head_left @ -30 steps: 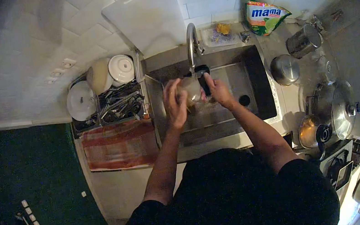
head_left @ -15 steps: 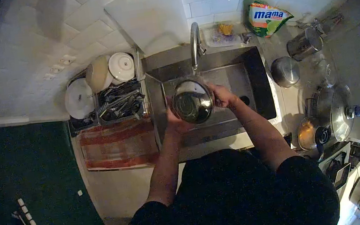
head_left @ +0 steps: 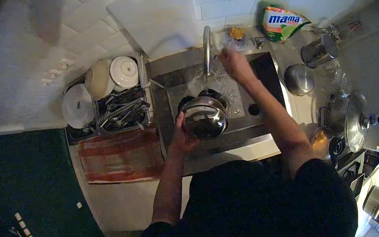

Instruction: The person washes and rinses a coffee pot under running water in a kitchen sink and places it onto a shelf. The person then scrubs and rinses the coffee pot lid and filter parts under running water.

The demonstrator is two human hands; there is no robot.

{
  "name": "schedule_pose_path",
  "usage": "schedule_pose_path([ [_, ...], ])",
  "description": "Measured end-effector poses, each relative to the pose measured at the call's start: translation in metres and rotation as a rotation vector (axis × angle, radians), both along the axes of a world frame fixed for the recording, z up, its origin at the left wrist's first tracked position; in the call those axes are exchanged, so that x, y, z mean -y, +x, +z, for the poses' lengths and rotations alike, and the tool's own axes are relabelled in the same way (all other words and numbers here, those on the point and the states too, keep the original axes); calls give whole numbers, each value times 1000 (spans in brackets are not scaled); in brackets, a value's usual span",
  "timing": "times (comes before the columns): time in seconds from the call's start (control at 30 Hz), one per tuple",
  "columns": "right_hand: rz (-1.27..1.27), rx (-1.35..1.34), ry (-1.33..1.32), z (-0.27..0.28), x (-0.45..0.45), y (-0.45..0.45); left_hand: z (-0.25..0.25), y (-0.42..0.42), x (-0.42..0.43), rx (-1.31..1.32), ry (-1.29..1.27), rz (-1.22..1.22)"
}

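Observation:
A shiny, rounded metal pot [head_left: 205,120] is tilted over the sink [head_left: 260,133], its curved side facing me and dark parts showing at its far edge. My left hand [head_left: 184,136] grips it from the left side. At the base of the tap [head_left: 207,50], my right hand [head_left: 236,65] is closed, fingers curled at the lever, which the hand mostly hides. Water runs from the spout toward the pot and splashes over the basin floor.
A dish rack [head_left: 123,113] with plates, bowls and cutlery stands left, above a red-striped mat [head_left: 120,157]. A cutting board [head_left: 158,18] leans behind. A mama pouch [head_left: 283,20], a steel bowl [head_left: 299,79], a metal mug [head_left: 319,50] and a lidded pot [head_left: 355,122] line the right.
My right hand has let go of the pot and moved up to the tap. The pot has tipped and shifted slightly toward me in my left hand. Splashing water now shows in the sink.

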State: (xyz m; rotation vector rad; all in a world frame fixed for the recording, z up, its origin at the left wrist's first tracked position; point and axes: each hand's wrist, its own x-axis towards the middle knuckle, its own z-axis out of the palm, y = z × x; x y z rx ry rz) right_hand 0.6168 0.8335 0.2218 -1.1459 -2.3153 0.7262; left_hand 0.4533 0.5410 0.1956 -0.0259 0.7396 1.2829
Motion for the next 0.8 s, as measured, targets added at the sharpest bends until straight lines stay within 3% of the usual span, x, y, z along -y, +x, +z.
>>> schedule_pose_path([
  [0.1, -154, 34, 365, -11, -70, -2, 9, 9, 10, -10, -44, 39],
  [0.17, -105, 204, 389, -45, -116, 0, 9, 11, 19, -38, -93, 85],
  [0.3, -44, 426, 285, -45, -140, -1, 4, 12, 38, -232, -65, 180],
  [0.37, -128, 359, 464, -61, -145, -5, -5, 11, 45, -155, -15, 205],
  [0.43, -102, 453, 623, -63, -155, 0, -22, 9, 50, 165, 39, 230],
  [0.53, -182, 469, 455, -72, -151, 8, -33, 11, 53, 143, -66, 273],
  [0.63, -92, 402, 598, -83, -155, 17, -9, 19, 47, 148, 85, 257],
  [0.7, -87, 558, 499, -60, -150, 17, -1, 26, 50, -371, 224, 209],
  [0.73, -86, 634, 449, -49, -147, 17, -2, 27, 49, -378, 239, 211],
  [0.77, -98, 548, 469, -51, -147, 18, -3, 28, 49, -385, 254, 213],
  [0.8, -111, 462, 488, -56, -146, 21, -10, 24, 45, -139, 212, 242],
])
